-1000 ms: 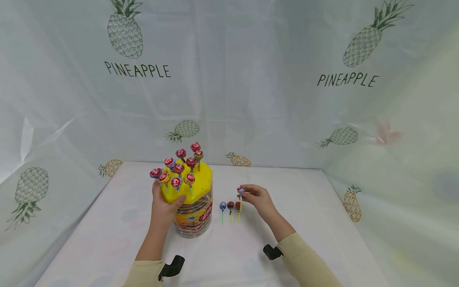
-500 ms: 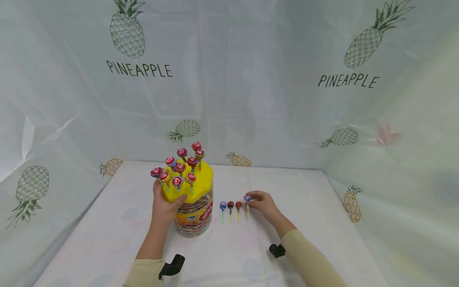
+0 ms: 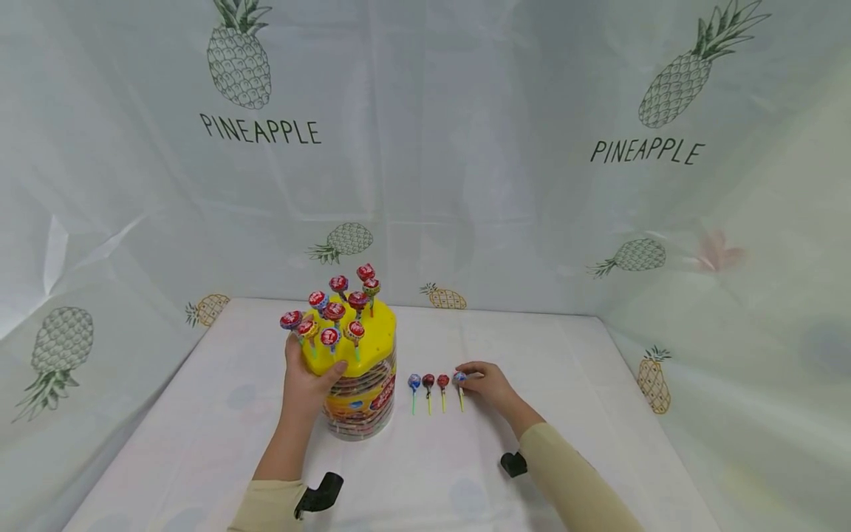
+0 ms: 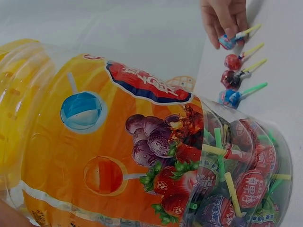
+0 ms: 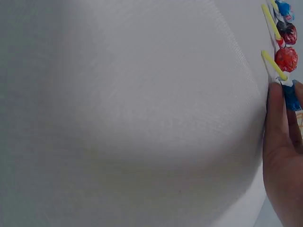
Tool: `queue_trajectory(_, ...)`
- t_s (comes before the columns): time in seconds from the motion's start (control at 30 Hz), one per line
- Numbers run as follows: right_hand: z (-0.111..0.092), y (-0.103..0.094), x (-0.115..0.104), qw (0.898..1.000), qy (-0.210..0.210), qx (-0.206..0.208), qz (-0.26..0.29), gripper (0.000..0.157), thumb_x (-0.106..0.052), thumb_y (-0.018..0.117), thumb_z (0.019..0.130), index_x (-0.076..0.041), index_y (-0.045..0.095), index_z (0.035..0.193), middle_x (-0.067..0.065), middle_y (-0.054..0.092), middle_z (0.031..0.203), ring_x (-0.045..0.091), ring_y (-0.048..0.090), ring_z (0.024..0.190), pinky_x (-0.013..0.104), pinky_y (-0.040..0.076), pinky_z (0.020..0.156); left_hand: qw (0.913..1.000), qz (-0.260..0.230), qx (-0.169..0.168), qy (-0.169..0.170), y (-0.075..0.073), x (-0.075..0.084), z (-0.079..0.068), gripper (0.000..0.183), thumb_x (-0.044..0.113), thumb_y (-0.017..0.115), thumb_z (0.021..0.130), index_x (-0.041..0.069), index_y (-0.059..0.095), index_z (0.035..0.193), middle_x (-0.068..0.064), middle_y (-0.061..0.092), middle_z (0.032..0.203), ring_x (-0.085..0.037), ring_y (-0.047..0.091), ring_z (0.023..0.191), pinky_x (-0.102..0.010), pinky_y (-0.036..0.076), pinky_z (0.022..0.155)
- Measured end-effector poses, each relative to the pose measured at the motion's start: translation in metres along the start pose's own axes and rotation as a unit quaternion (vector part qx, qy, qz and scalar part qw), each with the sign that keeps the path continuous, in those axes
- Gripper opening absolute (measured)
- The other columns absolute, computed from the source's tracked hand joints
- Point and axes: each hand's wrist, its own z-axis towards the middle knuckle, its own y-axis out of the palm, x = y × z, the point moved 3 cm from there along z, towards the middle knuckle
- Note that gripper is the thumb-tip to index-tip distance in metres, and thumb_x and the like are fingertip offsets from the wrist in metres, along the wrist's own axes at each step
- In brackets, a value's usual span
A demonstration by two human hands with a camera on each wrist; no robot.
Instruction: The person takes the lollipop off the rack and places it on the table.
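My left hand (image 3: 309,380) grips a clear lollipop jar (image 3: 359,408) by its yellow lid (image 3: 377,336), thumb at the front edge. The jar leans slightly, and several lollipops (image 3: 335,311) stand upright in the lid. To the right, my right hand (image 3: 493,386) pinches the wrapped head of a blue lollipop (image 3: 459,377), its yellow stick pointing toward me on the table. That lollipop lies at the right end of a row with a red lollipop (image 3: 443,382), a dark red lollipop (image 3: 428,381) and another blue lollipop (image 3: 414,381). In the left wrist view, fingertips touch the blue wrapper (image 4: 227,41).
A white cloth covers the table (image 3: 412,480). Behind it hangs a pale curtain (image 3: 465,185) printed with pineapples. More wrapped lollipops (image 4: 251,187) show through the jar's clear bottom. Black wrist mounts (image 3: 320,495) stick out from both sleeves.
My right hand has moved right and down with the blue lollipop, from above the red one to the row's right end on the table. My left hand stays on the jar.
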Motion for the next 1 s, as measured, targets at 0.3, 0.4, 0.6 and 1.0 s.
queue_trajectory(0.3,0.0029,0.0038,-0.0018,0.998,-0.003,0.014,-0.062,0.024,0.001,0.069,0.087,-0.005,0.073,0.11,0.004,0.067,0.089,0.015,0.058,0.07,0.03,0.052,0.063,0.9999,0.002,0.004,-0.01,-0.0004,-0.0034,-0.0004,0.085,0.026,0.074,0.088,0.017,0.016,0.149,-0.007,0.042,0.138,-0.018,0.047,0.117,-0.007,0.042,0.089)
queue_trajectory(0.4,0.004,0.0044,-0.0028,0.997,-0.004,0.011,-0.072,0.022,0.0,0.069,0.087,-0.005,0.073,0.109,0.003,0.067,0.089,0.015,0.056,0.067,0.029,0.05,0.06,1.0,-0.003,0.003,-0.009,-0.0002,-0.0029,-0.0005,0.085,0.026,0.074,0.088,0.016,0.016,0.149,-0.008,0.042,0.137,-0.018,0.047,0.117,-0.008,0.042,0.089)
queue_trajectory(0.6,0.0062,0.0055,-0.0016,0.997,0.001,0.009,-0.082,0.021,-0.001,0.069,0.088,-0.004,0.072,0.109,0.004,0.066,0.091,0.014,0.053,0.066,0.026,0.048,0.058,1.0,-0.004,0.003,-0.006,-0.0002,-0.0031,-0.0002,0.084,0.025,0.074,0.088,0.016,0.016,0.148,-0.008,0.042,0.137,-0.018,0.047,0.117,-0.008,0.043,0.088)
queue_trajectory(1.0,0.0055,0.0064,-0.004,0.996,0.008,0.017,-0.09,0.02,-0.005,0.071,0.087,-0.004,0.072,0.107,0.004,0.063,0.086,0.015,0.052,0.067,0.026,0.047,0.058,0.9998,-0.015,0.006,0.008,0.0008,-0.0018,0.0004,0.081,0.022,0.073,0.089,0.018,0.018,0.148,-0.006,0.043,0.136,-0.018,0.048,0.116,-0.01,0.043,0.09)
